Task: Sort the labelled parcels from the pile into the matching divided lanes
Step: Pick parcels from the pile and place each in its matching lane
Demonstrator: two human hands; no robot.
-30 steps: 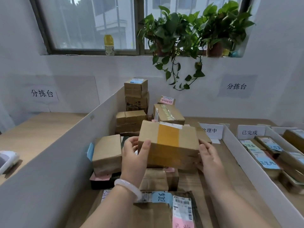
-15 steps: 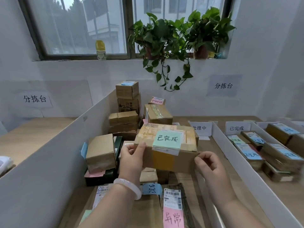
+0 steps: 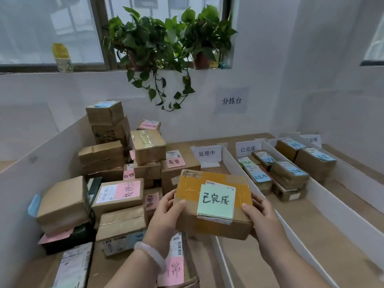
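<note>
Brown cardboard parcel (image 3: 197, 189), yellow-taped, held in air at right edge of pile of brown cardboard boxes (image 3: 124, 173), above low white divider (image 3: 221, 258). Green handwritten label (image 3: 216, 202) on top face reads 已完成. Left hand (image 3: 166, 217) grips left side, right hand (image 3: 261, 221) grips right side; fingers (image 3: 169, 197) of both curled round parcel, thumbs on top. Lane signed 已完成 (image 3: 247, 149), further right on wooden bench (image 3: 311, 235), holds labelled parcels.

head | faces forward-down | close over hands, lanes ahead
</note>
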